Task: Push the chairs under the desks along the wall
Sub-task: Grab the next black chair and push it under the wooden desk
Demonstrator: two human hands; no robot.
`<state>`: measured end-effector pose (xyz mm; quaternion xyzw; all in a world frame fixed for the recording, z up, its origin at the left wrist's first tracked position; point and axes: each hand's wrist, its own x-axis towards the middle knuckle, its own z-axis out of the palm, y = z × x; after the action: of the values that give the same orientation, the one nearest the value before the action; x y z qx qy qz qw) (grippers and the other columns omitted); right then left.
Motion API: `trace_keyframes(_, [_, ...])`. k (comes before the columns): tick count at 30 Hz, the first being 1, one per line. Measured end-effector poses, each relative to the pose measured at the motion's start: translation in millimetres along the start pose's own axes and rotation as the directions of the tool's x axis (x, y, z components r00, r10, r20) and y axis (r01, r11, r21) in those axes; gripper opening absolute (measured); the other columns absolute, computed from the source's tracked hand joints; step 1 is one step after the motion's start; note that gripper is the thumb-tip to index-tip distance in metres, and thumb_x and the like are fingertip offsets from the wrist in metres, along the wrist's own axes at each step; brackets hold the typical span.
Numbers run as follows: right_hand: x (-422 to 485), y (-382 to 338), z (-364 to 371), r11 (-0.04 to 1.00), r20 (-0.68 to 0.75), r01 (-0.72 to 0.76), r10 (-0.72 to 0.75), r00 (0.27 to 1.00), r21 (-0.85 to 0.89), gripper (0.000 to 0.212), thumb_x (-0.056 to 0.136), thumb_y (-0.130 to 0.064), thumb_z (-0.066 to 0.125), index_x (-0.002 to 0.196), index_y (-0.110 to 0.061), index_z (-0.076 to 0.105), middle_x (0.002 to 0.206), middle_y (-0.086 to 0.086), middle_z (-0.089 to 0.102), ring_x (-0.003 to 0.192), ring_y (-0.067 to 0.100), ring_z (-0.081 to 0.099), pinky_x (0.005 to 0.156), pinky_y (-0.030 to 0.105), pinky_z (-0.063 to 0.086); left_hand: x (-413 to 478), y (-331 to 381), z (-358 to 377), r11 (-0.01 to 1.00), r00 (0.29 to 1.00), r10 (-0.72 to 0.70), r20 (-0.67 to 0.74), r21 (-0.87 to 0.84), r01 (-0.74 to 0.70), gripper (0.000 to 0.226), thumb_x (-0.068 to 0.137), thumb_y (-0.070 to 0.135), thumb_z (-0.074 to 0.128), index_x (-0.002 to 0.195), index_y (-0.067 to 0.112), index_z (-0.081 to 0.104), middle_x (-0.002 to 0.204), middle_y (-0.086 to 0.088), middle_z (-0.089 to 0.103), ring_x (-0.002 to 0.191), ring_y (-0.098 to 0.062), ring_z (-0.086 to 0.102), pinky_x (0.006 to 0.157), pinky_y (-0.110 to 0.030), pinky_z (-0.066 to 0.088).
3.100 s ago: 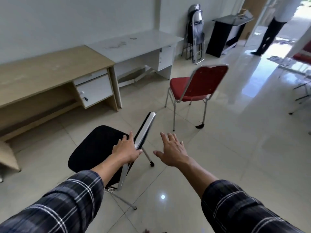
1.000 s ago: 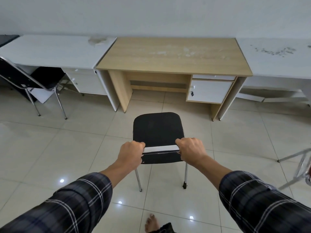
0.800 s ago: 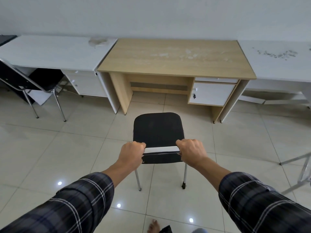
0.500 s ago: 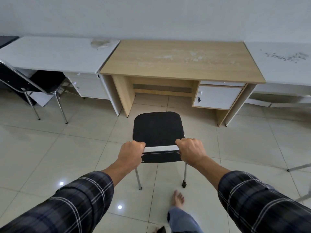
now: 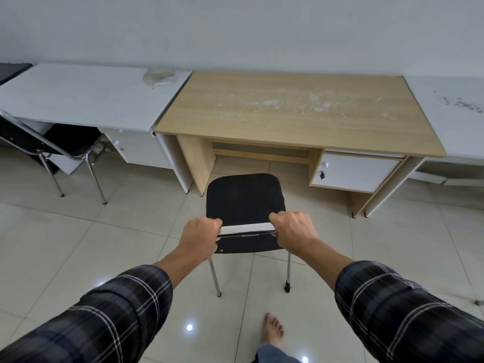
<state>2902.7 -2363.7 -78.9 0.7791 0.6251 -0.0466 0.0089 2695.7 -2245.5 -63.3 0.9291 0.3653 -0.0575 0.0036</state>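
Note:
A black chair [image 5: 245, 197] with chrome legs stands on the tiled floor, its seat pointing at the knee opening of the wooden desk [image 5: 293, 108]. The seat's front edge lies just short of the desk's front. My left hand [image 5: 200, 235] grips the left end of the chair's backrest top. On the right end of that top rail, my right hand [image 5: 292, 231] is closed. Left of the wooden desk stands a white desk [image 5: 78, 93] with another black chair [image 5: 52, 142] partly under it.
A third, white desk [image 5: 461, 111] adjoins on the right. The wooden desk has a white drawer cabinet [image 5: 356, 172] on the right of its knee opening. My bare foot [image 5: 272, 331] is on the floor behind the chair. A chair leg tip [image 5: 479, 302] shows at far right.
I have stepped forward with the chair; it and I are now closer to the wooden desk. Both hands keep their grip on the backrest.

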Motion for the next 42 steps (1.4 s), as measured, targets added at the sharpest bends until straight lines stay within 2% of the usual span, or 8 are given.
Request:
trace_keyframes(2, [17.7, 7.1, -1.0, 1.0, 0.001, 0.006, -0.006, 1.0, 0.003, 0.018, 0.089, -0.011, 0.06, 0.086, -0.019, 0.044, 0.076, -0.002, 0.051, 0.062, 0.024, 0.048, 0.045, 0.026, 0.019, 16.8, -3.8, -0.4, 1.0, 1.0, -0.001, -0.001, 0.006, 0.001, 0.018, 0.091, 0.029, 0.063, 0.105, 0.018, 0.064, 0.09, 0.001, 0.068, 0.072, -0.014, 0.06, 0.064, -0.019, 0.042])
trace_keyframes(10, [79.1, 22.4, -3.5, 0.999, 0.023, 0.017, -0.018, 1.0, 0.047, 0.008, 0.092, -0.014, 0.062, 0.095, -0.018, 0.056, 0.081, 0.0, 0.062, 0.064, 0.019, 0.052, 0.057, 0.03, 0.047, 78.4, -25.7, -0.2, 0.999, 0.999, -0.041, 0.017, 0.034, 0.041, 0.019, 0.087, 0.027, 0.066, 0.105, 0.02, 0.066, 0.086, 0.002, 0.069, 0.071, -0.016, 0.063, 0.062, -0.021, 0.045])
trace_keyframes(21, [154.4, 26.5, -10.8, 0.997, 0.006, -0.04, 0.04, 0.999, 0.059, 0.007, 0.092, -0.013, 0.063, 0.094, -0.016, 0.057, 0.079, 0.001, 0.062, 0.064, 0.019, 0.052, 0.056, 0.029, 0.04, 154.4, -69.0, -8.7, 0.998, 1.0, 0.02, -0.017, 0.056, -0.019, 0.009, 0.083, 0.018, 0.065, 0.093, 0.018, 0.067, 0.076, 0.001, 0.067, 0.056, -0.015, 0.044, 0.053, -0.024, 0.032])
trace_keyframes(30, [249.1, 5.0, -17.3, 0.987, -0.056, -0.119, 0.126, 0.99, 0.106, 0.018, 0.092, -0.01, 0.058, 0.085, -0.018, 0.043, 0.074, 0.0, 0.054, 0.062, 0.018, 0.048, 0.052, 0.028, 0.033, 248.7, -146.8, -17.9, 0.994, 0.995, 0.09, 0.039, 0.066, -0.093, 0.01, 0.082, 0.01, 0.057, 0.084, 0.019, 0.061, 0.074, 0.001, 0.065, 0.058, -0.02, 0.047, 0.053, -0.029, 0.035])
trace_keyframes(32, [263.3, 0.9, -17.4, 0.985, -0.064, -0.122, 0.13, 0.989, 0.119, 0.024, 0.086, -0.005, 0.062, 0.081, -0.018, 0.042, 0.069, -0.001, 0.049, 0.058, 0.019, 0.046, 0.049, 0.028, 0.03, 263.0, -160.5, -14.9, 0.991, 0.993, 0.114, 0.037, 0.069, -0.116, 0.008, 0.084, 0.012, 0.057, 0.085, 0.019, 0.061, 0.073, 0.001, 0.065, 0.059, -0.021, 0.054, 0.053, -0.028, 0.036])
trace_keyframes(37, [309.7, -5.9, -10.7, 0.982, -0.161, -0.139, 0.159, 0.974, 0.132, 0.062, 0.037, 0.009, 0.08, 0.06, -0.019, 0.029, 0.047, -0.006, 0.022, 0.037, 0.014, 0.016, 0.044, 0.017, 0.0, 305.1, -189.6, -15.4, 0.986, 0.987, 0.158, 0.01, 0.045, -0.159, 0.009, 0.085, 0.011, 0.056, 0.082, 0.019, 0.06, 0.064, 0.005, 0.051, 0.057, -0.019, 0.05, 0.049, -0.028, 0.033])
trace_keyframes(40, [328.0, -3.5, -10.5, 0.977, -0.15, -0.179, 0.195, 0.969, 0.112, 0.06, 0.039, 0.01, 0.078, 0.06, -0.018, 0.03, 0.048, -0.008, 0.017, 0.041, 0.009, 0.005, 0.044, 0.018, 0.0, 323.8, -198.3, -16.3, 0.987, 0.988, 0.156, 0.004, 0.036, -0.156, 0.013, 0.081, 0.007, 0.057, 0.078, 0.019, 0.059, 0.06, 0.007, 0.049, 0.053, -0.018, 0.045, 0.047, -0.027, 0.027])
trace_keyframes(42, [341.7, -4.3, -12.9, 0.967, -0.067, -0.24, 0.245, 0.967, 0.082, 0.05, 0.052, 0.008, 0.076, 0.063, -0.018, 0.035, 0.051, -0.007, 0.024, 0.04, 0.013, 0.018, 0.042, 0.022, 0.005, 339.4, -206.6, -13.1, 0.989, 0.989, 0.148, 0.006, 0.021, -0.148, 0.018, 0.074, 0.002, 0.06, 0.071, 0.019, 0.056, 0.057, 0.007, 0.051, 0.049, -0.018, 0.044, 0.046, -0.027, 0.031])
